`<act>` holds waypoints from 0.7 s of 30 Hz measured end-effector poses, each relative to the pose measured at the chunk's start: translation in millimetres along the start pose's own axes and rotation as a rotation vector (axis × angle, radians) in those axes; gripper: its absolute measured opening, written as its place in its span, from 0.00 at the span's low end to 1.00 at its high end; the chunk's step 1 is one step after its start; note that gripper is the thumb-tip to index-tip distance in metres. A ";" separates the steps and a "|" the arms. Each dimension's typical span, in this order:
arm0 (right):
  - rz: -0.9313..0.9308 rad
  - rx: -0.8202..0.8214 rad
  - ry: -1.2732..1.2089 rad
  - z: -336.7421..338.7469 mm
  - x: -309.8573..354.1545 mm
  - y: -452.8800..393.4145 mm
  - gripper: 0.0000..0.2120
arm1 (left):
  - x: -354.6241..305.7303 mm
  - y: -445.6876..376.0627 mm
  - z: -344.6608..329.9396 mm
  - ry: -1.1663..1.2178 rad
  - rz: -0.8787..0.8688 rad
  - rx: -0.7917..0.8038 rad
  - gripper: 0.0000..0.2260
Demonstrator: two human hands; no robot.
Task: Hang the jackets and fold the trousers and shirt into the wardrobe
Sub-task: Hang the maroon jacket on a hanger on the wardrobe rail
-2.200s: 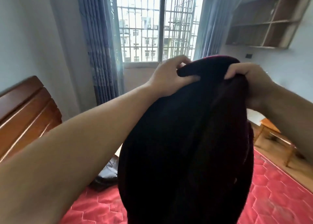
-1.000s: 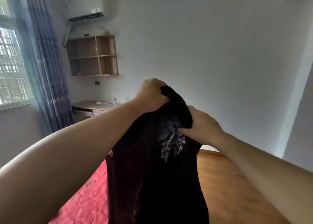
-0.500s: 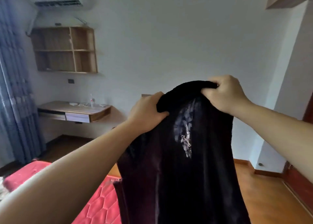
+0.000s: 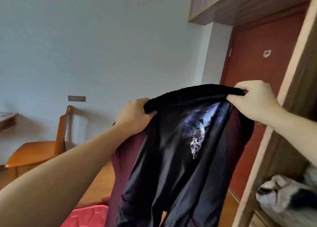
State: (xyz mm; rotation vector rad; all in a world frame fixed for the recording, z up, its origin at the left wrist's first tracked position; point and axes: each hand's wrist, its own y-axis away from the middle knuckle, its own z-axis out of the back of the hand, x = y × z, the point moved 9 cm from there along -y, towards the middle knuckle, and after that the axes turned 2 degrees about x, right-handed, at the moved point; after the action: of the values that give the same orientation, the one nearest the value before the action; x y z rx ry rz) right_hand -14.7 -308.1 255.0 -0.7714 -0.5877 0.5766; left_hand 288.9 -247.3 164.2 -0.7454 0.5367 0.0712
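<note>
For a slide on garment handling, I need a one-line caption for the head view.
Left hand and right hand grip a dark garment by its top edge beside the wardrobe.

Garment (image 4: 180, 158) held between left hand (image 4: 133, 118) and right hand (image 4: 253, 99); wardrobe (image 4: 281, 117) located right, chair (image 4: 39, 149) left, door (image 4: 257, 69) behind.
</note>
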 end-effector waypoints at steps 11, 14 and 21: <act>-0.356 0.004 -0.261 69.2 -162.7 23.3 0.14 | -186.5 -102.8 -53.7 0.065 -0.314 -0.092 0.14; -0.430 -0.010 -0.324 81.6 -192.5 32.7 0.22 | -210.5 -115.3 -75.8 0.062 -0.332 -0.079 0.18; -0.334 -0.047 0.086 122.3 -220.6 42.5 0.20 | -250.3 -146.7 -149.4 -0.039 -0.451 -0.017 0.19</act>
State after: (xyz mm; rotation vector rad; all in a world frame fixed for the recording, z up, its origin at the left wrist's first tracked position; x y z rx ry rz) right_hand -261.0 -373.2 233.1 -0.7198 -0.6357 0.2220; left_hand 43.5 -423.4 287.7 -0.8642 0.3215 -0.3280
